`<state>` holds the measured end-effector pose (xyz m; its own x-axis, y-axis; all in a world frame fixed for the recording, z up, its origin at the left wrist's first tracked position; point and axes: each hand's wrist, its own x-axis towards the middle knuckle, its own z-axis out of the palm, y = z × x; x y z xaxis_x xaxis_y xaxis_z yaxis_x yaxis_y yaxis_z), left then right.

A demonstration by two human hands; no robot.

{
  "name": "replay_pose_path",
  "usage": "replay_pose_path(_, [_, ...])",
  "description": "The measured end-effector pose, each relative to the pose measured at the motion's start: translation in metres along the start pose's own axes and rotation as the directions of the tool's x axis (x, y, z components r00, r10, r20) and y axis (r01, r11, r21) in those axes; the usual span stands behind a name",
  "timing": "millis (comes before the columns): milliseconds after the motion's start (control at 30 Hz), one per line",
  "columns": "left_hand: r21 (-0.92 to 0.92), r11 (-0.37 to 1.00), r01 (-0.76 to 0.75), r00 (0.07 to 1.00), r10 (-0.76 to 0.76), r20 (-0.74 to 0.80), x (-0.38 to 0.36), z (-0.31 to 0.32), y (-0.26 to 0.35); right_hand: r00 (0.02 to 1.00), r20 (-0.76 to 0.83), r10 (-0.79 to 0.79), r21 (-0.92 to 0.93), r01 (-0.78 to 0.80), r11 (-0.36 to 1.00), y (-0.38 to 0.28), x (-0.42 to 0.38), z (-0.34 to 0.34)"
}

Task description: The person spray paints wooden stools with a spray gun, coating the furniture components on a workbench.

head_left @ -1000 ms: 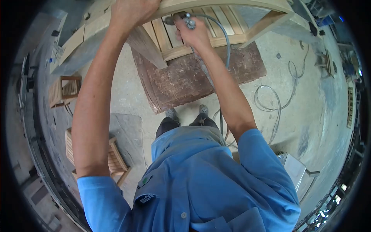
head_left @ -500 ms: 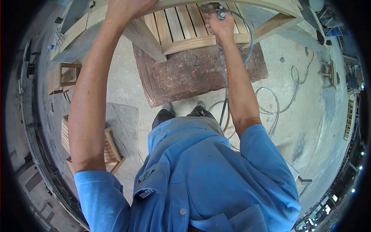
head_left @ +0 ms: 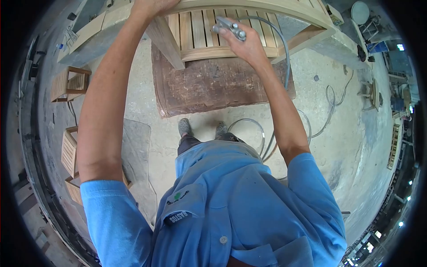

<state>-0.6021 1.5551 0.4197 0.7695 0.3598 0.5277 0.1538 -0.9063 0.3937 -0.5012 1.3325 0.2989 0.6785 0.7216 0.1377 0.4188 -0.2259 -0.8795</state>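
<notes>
A wooden chair frame with a slatted seat (head_left: 199, 29) stands at the top of the view. My left hand (head_left: 156, 5) rests on its pale rail at the upper left; its fingertips are cut off by the top edge. Over the slats, my right hand (head_left: 247, 42) is closed around a metal air tool (head_left: 230, 29). A grey hose (head_left: 284, 42) curves away to the right of that tool. The seat's front rail (head_left: 209, 54) lies just below the right hand.
A worn brown mat or board (head_left: 209, 84) lies under the chair frame. Hose coils (head_left: 329, 111) cross the floor at the right. Small slatted wooden pieces (head_left: 70, 149) stand at the left. My shoes (head_left: 184, 127) are on the concrete below the mat.
My right hand has turned the air tool, which now points up and left over the slats. The view has shifted, showing more of my shoes. My left hand remains at the rail.
</notes>
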Motion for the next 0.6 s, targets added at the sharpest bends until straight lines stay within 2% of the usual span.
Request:
replay_pose_path(100, [-0.007, 1.000, 0.013, 1.000, -0.013, 0.007, 0.000, 0.002, -0.001, 0.996, 0.057, 0.067, -0.011, -0.066, 0.998, -0.010, -0.041, -0.014])
replay_pose_path(200, [0.022, 1.000, 0.018, 1.000, -0.018, 0.003, -0.003, 0.002, 0.000, 0.979, 0.177, 0.096, 0.039, -0.105, 0.994, -0.016, -0.070, -0.027])
replay_pose_path(400, [0.004, 0.998, 0.063, 0.998, -0.063, -0.001, -0.003, -0.002, 0.004, 0.999, 0.001, -0.051, -0.073, 0.051, 0.996, -0.011, -0.020, -0.032])
replay_pose_path(433, [0.001, 0.997, 0.083, 0.996, -0.083, 0.012, -0.003, -0.003, 0.005, 0.987, -0.067, -0.146, -0.066, 0.141, 0.988, -0.012, -0.011, -0.032])
replay_pose_path(533, [0.029, 0.995, 0.094, 0.996, -0.094, -0.008, -0.005, -0.005, 0.007, 0.999, 0.008, -0.043, -0.178, 0.044, 0.983, -0.021, -0.004, -0.039])
replay_pose_path(600, [0.044, 0.994, 0.098, 0.995, -0.097, -0.023, -0.004, -0.006, 0.007, 0.984, 0.144, 0.104, -0.165, -0.080, 0.983, -0.031, -0.024, -0.045])
